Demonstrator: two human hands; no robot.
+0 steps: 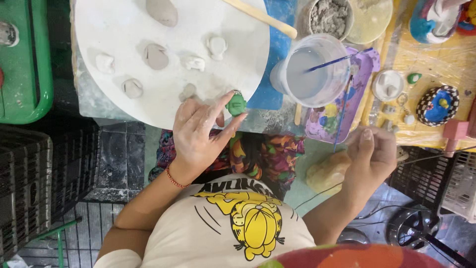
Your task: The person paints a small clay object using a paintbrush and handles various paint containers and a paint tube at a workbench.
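My left hand (pixel 198 131) pinches a small green painted clay figure (pixel 236 104) between thumb and fingertips at the near rim of a round white board (pixel 114 25). Several small grey-white clay pieces (pixel 156 55) lie scattered on that board. My right hand (pixel 369 151) hovers to the right with fingers curled around a thin paintbrush (pixel 341 116) whose tip points toward a purple paint palette (pixel 342 106). A clear cup of cloudy water (pixel 312 72) with another brush in it stands between the board and the palette.
A tub of grey clay (pixel 328 17) and a wooden stick (pixel 260 17) lie at the top. Painted figures (pixel 437 104) sit on a yellow sheet at right. A green tray (pixel 25 59) is at far left, black crates (pixel 29 183) below it. A tan sponge (pixel 327 171) rests near my lap.
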